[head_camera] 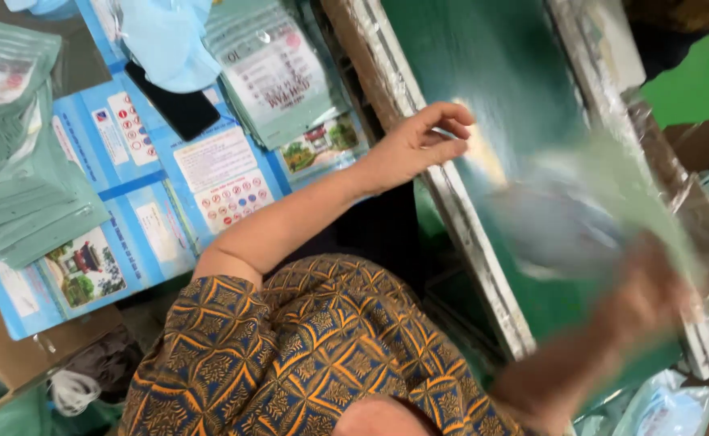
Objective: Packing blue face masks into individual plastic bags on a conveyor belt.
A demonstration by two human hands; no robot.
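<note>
My left hand [420, 145] rests on the metal rim [459, 210] of a long green-surfaced bench, fingers loosely bent and apart, holding nothing that I can make out. A pale blurred patch [483, 153] lies just past its fingertips. My right hand [643, 297] is blurred by motion over the right part of the green surface and grips a pale green flat pouch [612, 194], which is also smeared. My patterned blue and orange sleeve [290, 347] fills the lower middle.
To the left lie stacks of green pouches [23, 202], a fan of printed pouches [278, 77], blue printed cartons [209, 169] and a black phone [173, 105]. A metal rail [653, 137] bounds the bench's right side. More bagged items [669, 408] sit at the lower right.
</note>
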